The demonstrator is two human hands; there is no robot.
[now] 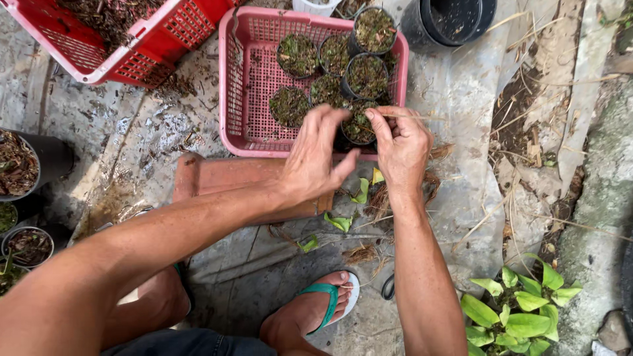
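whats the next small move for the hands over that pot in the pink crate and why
Probably press the thin stem down into the small black pot. The right hand pinches a thin dry stem right above that pot's mix, and the left hand is cupped at its near edge, as if steadying it. The pot already sits in the pink crate beside other filled pots.
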